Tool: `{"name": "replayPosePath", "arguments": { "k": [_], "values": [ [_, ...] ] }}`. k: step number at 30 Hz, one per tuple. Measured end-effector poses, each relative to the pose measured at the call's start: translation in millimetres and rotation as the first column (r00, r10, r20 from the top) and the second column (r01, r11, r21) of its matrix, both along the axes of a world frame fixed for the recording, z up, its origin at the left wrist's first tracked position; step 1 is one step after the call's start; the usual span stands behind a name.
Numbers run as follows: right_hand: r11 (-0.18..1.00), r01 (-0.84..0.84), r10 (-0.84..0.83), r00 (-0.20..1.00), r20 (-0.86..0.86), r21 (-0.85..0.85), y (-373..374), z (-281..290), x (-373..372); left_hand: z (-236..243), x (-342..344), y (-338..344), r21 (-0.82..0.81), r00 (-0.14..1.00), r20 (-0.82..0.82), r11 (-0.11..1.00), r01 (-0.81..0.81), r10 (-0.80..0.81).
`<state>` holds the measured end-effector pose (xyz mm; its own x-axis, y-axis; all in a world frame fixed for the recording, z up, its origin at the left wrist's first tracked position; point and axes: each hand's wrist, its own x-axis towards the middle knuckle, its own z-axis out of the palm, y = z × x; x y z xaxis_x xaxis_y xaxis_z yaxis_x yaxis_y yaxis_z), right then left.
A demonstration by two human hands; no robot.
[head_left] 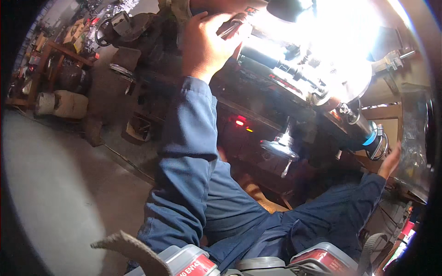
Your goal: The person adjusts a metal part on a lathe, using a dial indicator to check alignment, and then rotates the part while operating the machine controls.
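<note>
My left hand [207, 46] reaches up to the machine's upper side, fingers and thumb closed around a dark lever-like handle [234, 24]. Bright glare washes out much of what lies past it. At the right, my right hand [391, 161] is beside a metal handwheel [381, 143] at the end of a shaft with a blue band [371, 133]. Its fingers look stretched out, and I cannot tell if they touch the wheel. Between my arms, a shiny handwheel with a crank handle [281, 149] sticks out from the machine's front.
A lamp head [287, 9] hangs over the glaring machine bed. Red and yellow indicator lights [240, 123] glow on the dark front. Another machine with a handwheel [105, 32] stands upper left, near a rack [55, 50] and a pale cylinder [69, 103]. A grey panel [416, 138] borders the right.
</note>
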<state>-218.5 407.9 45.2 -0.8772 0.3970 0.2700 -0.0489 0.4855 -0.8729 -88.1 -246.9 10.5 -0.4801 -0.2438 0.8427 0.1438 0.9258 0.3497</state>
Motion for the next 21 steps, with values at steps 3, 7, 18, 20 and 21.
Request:
{"name": "replayPosePath", "arguments": {
  "k": [3, 7, 18, 20, 21],
  "values": [
    [0.540, -0.128, -0.032, 0.985, 0.172, 0.832, -24.8, 12.7, 3.1, -2.6, -3.3, 1.0, 0.085, 0.999, -0.004, 0.996, 0.037, -0.036],
    [0.713, -0.023, 0.008, 1.000, 0.025, 0.701, -24.5, -13.9, 16.1, 3.3, -0.2, 2.5, 0.046, 1.000, 0.023, 0.999, -0.004, 0.003],
    [0.795, 0.239, -0.087, 0.955, -0.285, 0.558, -20.4, -82.4, 52.7, 3.1, -1.3, 2.8, 0.073, 0.999, -0.008, 0.996, 0.050, -0.050],
    [0.801, 0.223, -0.082, 0.960, -0.267, 0.555, -21.3, -80.1, 53.0, 1.1, -2.6, 1.4, 0.071, 0.999, -0.018, 0.996, 0.045, -0.044],
    [0.808, 0.208, -0.079, 0.965, -0.249, 0.551, -21.7, -79.0, 53.2, 0.4, -2.7, 0.7, 0.067, 0.999, -0.028, 0.997, 0.042, -0.040]
  ]
}}
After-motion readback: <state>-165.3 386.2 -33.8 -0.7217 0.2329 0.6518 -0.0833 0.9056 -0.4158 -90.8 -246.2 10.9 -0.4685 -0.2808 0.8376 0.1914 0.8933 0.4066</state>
